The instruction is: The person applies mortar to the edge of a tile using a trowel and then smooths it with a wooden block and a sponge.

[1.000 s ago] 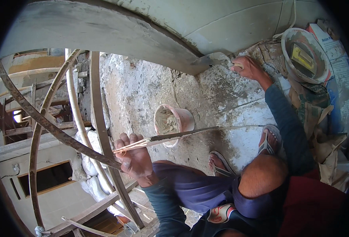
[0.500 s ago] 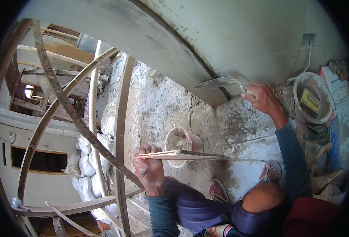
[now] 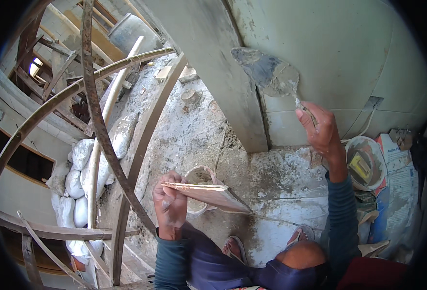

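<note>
R hand (image 3: pixel 324 128) holds trowel (image 3: pixel 270 73) fwd of L hand (image 3: pixel 170 205).

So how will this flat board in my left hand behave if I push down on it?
The board is probably stiff, since it juts out straight without sagging. It may tip, as the left hand grips only one end. Its frayed edge could splinter.

Mottled gry trowel (image 3: pixel 267 73) (dk teal sleeves (image 3: pixel 343 212))
</note>
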A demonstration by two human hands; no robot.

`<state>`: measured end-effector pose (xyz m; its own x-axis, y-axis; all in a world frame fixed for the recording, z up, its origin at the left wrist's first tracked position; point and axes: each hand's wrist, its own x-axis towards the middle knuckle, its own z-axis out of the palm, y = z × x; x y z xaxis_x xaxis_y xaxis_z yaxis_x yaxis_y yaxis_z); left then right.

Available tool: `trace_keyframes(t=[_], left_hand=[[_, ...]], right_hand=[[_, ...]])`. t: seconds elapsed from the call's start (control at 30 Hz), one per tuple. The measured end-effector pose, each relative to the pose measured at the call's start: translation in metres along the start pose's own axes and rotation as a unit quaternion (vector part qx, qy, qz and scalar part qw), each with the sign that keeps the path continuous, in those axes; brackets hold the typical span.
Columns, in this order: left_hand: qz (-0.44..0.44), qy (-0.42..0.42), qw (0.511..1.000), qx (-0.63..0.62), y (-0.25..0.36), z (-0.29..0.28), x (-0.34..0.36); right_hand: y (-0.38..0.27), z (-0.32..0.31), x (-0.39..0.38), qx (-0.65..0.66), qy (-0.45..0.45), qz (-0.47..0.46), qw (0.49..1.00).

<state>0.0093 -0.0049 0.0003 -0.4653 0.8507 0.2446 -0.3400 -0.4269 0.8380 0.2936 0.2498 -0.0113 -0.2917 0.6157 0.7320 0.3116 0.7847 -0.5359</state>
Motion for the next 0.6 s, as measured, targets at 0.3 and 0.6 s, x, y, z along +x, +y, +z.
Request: trace_keyframes(t=[0.3,0.6], left_hand=[[-0.003,0.011,1.0,-0.002,0.001,0.0,-0.002],[-0.003,0.0,1.0,-0.022,0.005,0.001,-0.003]], right_hand=[[0.005,0.014,0.006,-0.038,-0.042,-0.004,0.998],[0.026,0.048,-0.062,0.032,-0.193,0.08,0.977]])
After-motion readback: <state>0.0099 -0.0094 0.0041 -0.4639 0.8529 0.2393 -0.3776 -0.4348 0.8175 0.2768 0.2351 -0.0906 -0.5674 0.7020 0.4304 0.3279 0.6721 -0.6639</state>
